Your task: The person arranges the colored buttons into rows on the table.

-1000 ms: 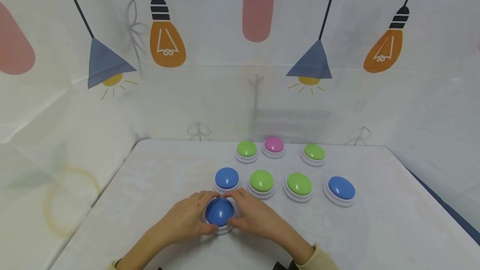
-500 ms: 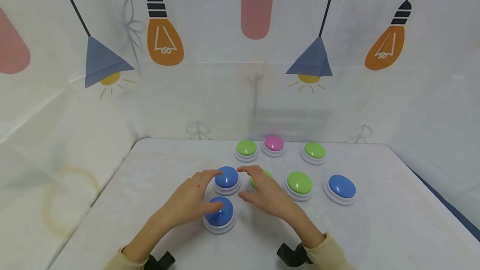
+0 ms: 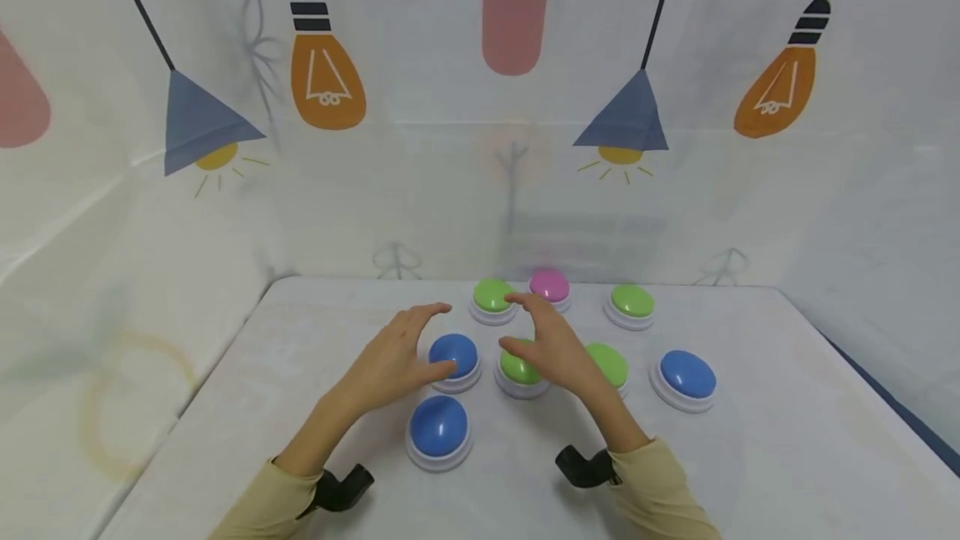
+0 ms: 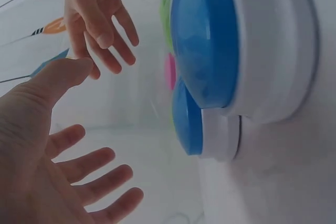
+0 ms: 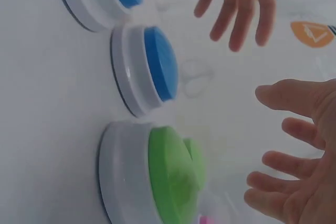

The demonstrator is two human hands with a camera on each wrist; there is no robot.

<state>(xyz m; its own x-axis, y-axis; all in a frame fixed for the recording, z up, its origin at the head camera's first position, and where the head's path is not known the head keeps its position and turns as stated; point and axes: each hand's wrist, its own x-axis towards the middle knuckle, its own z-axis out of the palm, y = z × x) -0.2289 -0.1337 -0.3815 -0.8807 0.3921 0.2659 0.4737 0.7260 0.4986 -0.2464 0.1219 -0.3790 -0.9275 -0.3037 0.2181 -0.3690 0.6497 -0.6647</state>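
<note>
Both hands hover above the table with fingers spread, and neither holds anything. In the head view my left hand (image 3: 392,358) is over the left side of a blue push button (image 3: 453,354) on a white base. Nearer me stands another blue button (image 3: 438,426), free of both hands. My right hand (image 3: 553,348) is above a green button (image 3: 519,367) and partly covers a second green button (image 3: 611,363). Both wrist views show a gap between the hands and the buttons. In the right wrist view, a green button (image 5: 173,177) is closest to the right hand (image 5: 299,166).
Further back are a green button (image 3: 492,296), a pink button (image 3: 550,284) and another green button (image 3: 632,302). A blue button (image 3: 687,374) sits at the right. All stand on a white table (image 3: 765,457), with a printed cloth (image 3: 435,190) hanging behind it.
The hands have let go of the nearest blue button, which they surrounded a second ago. Both have risen and moved away from me, spreading apart. The buttons stay in place.
</note>
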